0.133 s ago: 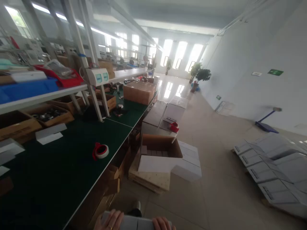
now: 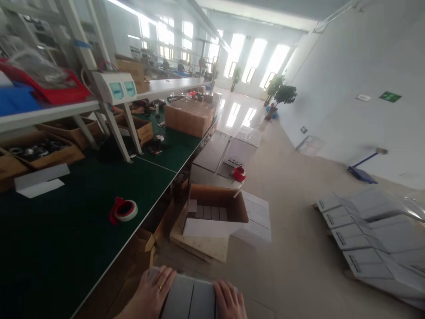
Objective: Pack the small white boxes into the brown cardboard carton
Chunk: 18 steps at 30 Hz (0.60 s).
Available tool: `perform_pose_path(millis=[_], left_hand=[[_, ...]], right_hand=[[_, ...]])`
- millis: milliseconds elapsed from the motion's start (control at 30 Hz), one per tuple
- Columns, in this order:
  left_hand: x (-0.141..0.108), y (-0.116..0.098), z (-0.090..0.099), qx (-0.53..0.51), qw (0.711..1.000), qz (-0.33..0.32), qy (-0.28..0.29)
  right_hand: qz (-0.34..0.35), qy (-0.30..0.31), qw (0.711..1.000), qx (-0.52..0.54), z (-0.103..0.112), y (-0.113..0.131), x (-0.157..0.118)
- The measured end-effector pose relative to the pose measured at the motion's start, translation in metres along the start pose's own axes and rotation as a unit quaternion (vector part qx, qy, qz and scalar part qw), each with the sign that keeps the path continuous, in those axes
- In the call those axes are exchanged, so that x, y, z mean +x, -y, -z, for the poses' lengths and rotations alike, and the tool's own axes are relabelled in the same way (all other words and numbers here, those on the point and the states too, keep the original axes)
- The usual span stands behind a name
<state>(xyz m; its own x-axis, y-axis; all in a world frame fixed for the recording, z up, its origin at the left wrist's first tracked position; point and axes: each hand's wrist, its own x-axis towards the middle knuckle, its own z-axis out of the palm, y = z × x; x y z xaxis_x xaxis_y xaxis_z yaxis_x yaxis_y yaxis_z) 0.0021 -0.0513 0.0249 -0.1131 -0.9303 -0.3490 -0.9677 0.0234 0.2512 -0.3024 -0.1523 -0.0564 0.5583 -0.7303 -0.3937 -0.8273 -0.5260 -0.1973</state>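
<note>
Several small white boxes (image 2: 187, 297) are pressed together in a row between my two hands at the bottom of the view. My left hand (image 2: 153, 290), with a ring on one finger, wraps over the left end of the row. Round the right end curl the fingers of my right hand (image 2: 229, 297). Ahead of them an open carton (image 2: 212, 227) stands on a wooden pallet (image 2: 199, 247). Inside it, small white boxes (image 2: 210, 212) line part of the bottom. The lower part of the held row is cut off by the frame.
Left runs a green-topped workbench (image 2: 86, 235) with a red tape dispenser (image 2: 122, 210) near its edge. Closed white cartons (image 2: 212, 153) stand beyond the open one, a second tape dispenser (image 2: 238, 173) on them. Stacked cartons (image 2: 361, 248) and a blue platform scale (image 2: 363, 175) are at right.
My hands and the row of white boxes have come up further into view. The bench and open carton have shifted slightly left as the camera turned and moved.
</note>
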Motion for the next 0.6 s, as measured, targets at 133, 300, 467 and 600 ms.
perform_pose_path(millis=[133,300,467,600], left_hand=[[0.071,-0.002,0.086,-0.014,0.998,-0.064,-0.015],[0.147,-0.003,0.161,0.021,0.994,-0.066,-0.081],[0.215,-0.012,0.197,0.060,0.991,-0.014,-0.119],[0.271,-0.023,0.201,0.058,0.993,0.036,-0.097]], right_hand=[[0.051,-0.025,0.998,0.000,0.084,-0.028,0.041],[0.103,-0.138,0.985,0.016,0.188,-0.051,0.099],[0.180,-0.181,0.967,0.025,0.245,-0.095,0.179],[0.216,-0.141,0.966,0.030,0.262,-0.139,0.241]])
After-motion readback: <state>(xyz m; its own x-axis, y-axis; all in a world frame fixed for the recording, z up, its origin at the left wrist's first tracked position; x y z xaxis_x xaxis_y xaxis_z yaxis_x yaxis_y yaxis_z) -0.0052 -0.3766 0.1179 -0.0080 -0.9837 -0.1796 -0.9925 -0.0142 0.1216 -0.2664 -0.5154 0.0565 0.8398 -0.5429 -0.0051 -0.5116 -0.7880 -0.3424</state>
